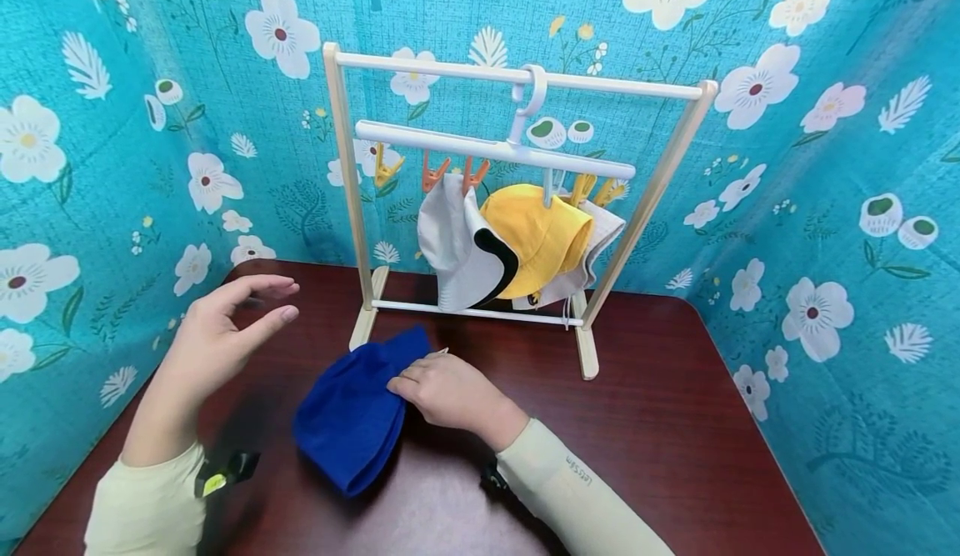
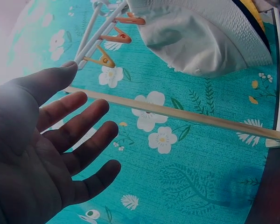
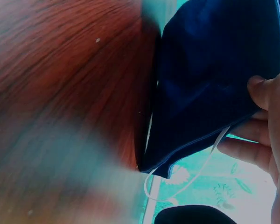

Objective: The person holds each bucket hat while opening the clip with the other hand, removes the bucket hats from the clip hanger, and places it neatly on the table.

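Observation:
A blue bucket hat [image 1: 348,414] is pinched at its brim by my right hand [image 1: 450,393], low over the table. In the right wrist view the thumb lies on the hat's dark blue cloth [image 3: 210,70] with fingers behind, and a thin white cord [image 3: 200,172] dangles from it. My left hand [image 1: 225,331] is raised at the left, fingers spread and holding nothing; its palm shows in the left wrist view. On the white hanger [image 1: 495,149] hang a white hat [image 1: 457,247], a yellow hat [image 1: 532,235] and a pale hat [image 1: 600,239] behind it, held by clothespins.
A wooden rack [image 1: 671,197] with a white top bar carries the hanger at the back of the dark red table [image 1: 645,439]. An orange-yellow clothespin [image 1: 386,166] at the hanger's left end holds nothing. Blue flowered cloth [image 1: 825,206] surrounds the table's back and sides.

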`<control>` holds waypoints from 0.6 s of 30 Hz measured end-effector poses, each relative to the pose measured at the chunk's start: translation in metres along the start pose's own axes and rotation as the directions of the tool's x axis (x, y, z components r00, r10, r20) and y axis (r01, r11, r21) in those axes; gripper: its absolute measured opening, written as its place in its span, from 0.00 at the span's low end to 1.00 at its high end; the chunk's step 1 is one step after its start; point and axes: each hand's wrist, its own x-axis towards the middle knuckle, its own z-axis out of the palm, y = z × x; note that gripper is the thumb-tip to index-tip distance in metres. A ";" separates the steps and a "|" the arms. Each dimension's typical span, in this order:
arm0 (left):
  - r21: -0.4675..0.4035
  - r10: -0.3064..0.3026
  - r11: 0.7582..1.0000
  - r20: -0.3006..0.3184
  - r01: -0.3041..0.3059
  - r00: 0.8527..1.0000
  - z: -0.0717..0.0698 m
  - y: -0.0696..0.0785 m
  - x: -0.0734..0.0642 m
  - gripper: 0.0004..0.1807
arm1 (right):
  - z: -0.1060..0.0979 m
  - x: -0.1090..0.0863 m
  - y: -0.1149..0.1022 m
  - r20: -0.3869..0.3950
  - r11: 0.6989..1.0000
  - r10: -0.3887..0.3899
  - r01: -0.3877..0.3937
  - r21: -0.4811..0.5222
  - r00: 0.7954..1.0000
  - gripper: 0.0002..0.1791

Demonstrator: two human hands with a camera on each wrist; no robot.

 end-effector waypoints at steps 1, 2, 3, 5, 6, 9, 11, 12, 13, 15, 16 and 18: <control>0.001 0.001 1.000 -0.003 -0.001 1.000 0.000 0.000 0.000 0.20 | 0.001 -0.001 0.000 0.012 1.000 -0.001 0.001 0.003 1.000 0.14; 0.003 0.003 1.000 -0.007 -0.003 1.000 0.000 0.000 0.000 0.20 | 0.002 -0.002 0.001 0.022 1.000 -0.001 0.001 0.007 1.000 0.14; 0.000 0.004 1.000 -0.008 -0.004 1.000 0.000 0.000 -0.001 0.20 | 0.003 -0.003 0.001 0.032 1.000 -0.002 0.002 0.008 1.000 0.14; -0.001 0.007 1.000 -0.008 -0.007 1.000 -0.001 0.001 -0.001 0.20 | 0.004 -0.005 0.002 0.045 1.000 -0.002 0.001 0.014 0.999 0.14; -0.003 0.008 1.000 -0.006 -0.008 1.000 -0.001 0.001 -0.001 0.20 | 0.005 -0.005 0.003 0.048 1.000 -0.001 0.000 0.018 0.999 0.14; -0.010 0.013 1.000 0.003 -0.013 1.000 0.000 0.001 -0.001 0.20 | 0.006 -0.008 0.005 0.055 1.000 0.006 -0.007 0.021 0.998 0.15; -0.009 0.013 1.000 0.007 -0.013 1.000 0.000 0.001 0.000 0.20 | 0.006 -0.009 0.007 0.066 0.999 0.018 -0.020 0.026 0.998 0.15; -0.010 0.013 1.000 0.009 -0.013 1.000 0.000 0.001 0.000 0.20 | 0.007 -0.010 0.008 0.074 0.999 0.026 -0.028 0.028 0.997 0.15; -0.008 0.012 1.000 0.010 -0.011 1.000 0.000 0.001 0.000 0.20 | 0.007 -0.010 0.009 0.082 0.999 0.034 -0.036 0.027 0.996 0.14; -0.005 0.010 1.000 0.011 -0.010 1.000 0.000 0.001 0.000 0.20 | 0.009 -0.012 0.011 0.103 0.998 0.052 -0.055 0.029 0.993 0.14; -0.005 0.009 1.000 0.011 -0.009 1.000 0.000 0.001 0.000 0.20 | 0.010 -0.012 0.012 0.111 0.998 0.059 -0.062 0.028 0.992 0.14; -0.007 0.011 1.000 0.012 -0.011 1.000 0.000 0.001 0.000 0.20 | 0.011 -0.014 0.013 0.126 0.997 0.070 -0.074 0.027 0.990 0.13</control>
